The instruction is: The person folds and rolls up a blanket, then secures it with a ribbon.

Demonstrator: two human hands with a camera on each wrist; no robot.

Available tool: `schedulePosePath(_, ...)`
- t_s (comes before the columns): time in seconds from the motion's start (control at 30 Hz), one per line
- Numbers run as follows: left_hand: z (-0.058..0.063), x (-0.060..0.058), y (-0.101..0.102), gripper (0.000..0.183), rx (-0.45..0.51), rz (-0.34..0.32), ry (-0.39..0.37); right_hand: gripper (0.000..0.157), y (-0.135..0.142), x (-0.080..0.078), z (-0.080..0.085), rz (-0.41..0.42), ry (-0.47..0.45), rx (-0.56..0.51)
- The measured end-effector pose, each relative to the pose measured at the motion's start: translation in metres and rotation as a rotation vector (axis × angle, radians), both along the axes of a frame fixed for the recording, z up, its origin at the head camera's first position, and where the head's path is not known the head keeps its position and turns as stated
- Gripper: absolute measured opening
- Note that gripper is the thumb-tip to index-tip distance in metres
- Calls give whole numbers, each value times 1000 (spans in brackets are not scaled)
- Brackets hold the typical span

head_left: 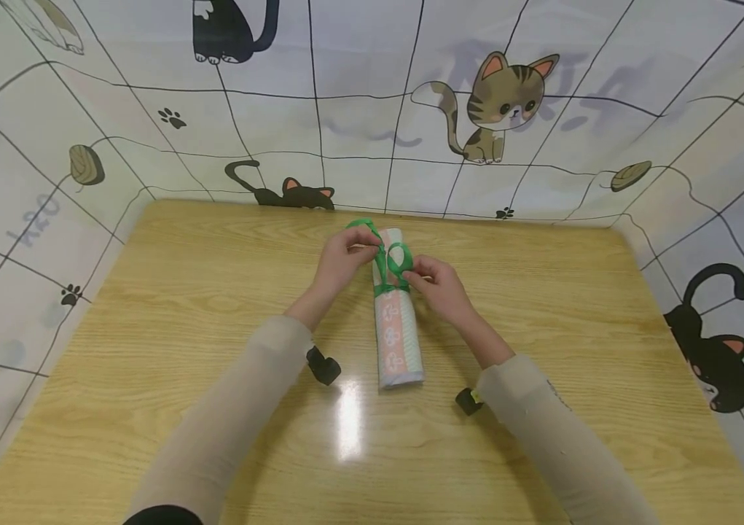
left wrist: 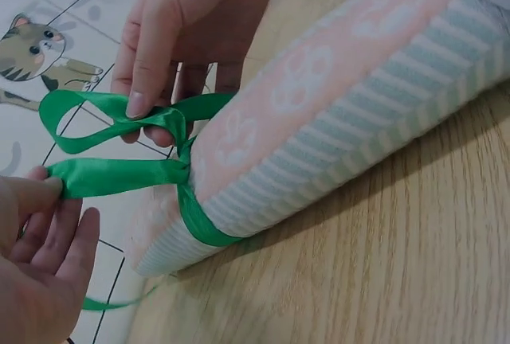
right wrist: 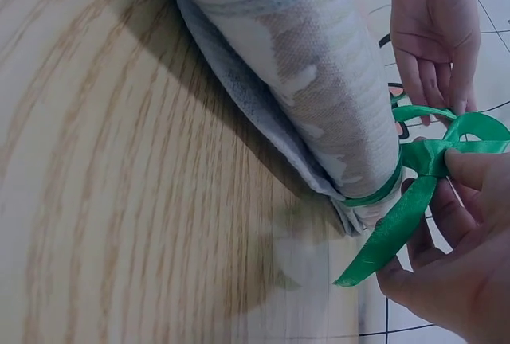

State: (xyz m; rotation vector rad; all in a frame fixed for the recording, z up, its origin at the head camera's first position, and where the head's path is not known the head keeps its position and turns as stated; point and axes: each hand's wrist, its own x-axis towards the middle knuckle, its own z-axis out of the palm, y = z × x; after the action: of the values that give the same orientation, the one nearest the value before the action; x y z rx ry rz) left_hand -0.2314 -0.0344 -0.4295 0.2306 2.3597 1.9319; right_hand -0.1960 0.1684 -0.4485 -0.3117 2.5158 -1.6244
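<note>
A rolled towel, pink with white figures and striped sides, lies lengthwise on the table. Green ribbon circles it near its far end, with a knot on top. My left hand pinches one ribbon length between thumb and fingers, left of the towel. On the other side, my right hand pinches a ribbon loop close to the knot. The left wrist view shows the loop standing out flat beside the strip held by the left hand. A loose ribbon tail hangs past the right fingers in the right wrist view.
The wooden table meets a cat-patterned cloth backdrop at its far edge, with more of that cloth at both sides. Small black devices sit at both wrists by the sleeve cuffs.
</note>
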Motion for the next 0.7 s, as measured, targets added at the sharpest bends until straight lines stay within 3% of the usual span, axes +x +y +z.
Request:
schedulePosePath(0.13,0,-2,6,10,-117,-2,46,17,0,1,1,6,5,-10)
schedulePosePath(0.27,5,-3,13,12,-252,-70,70,18,0,1,1,15,10,-27)
schedulePosePath(0.47,8,-3,19,16,-289,-174,7,21,-2,0,-1,24,9,-49)
schedulePosePath(0.7,10,-1,19,23,-368,-201,64,20,-3,0,0,36,11,-44)
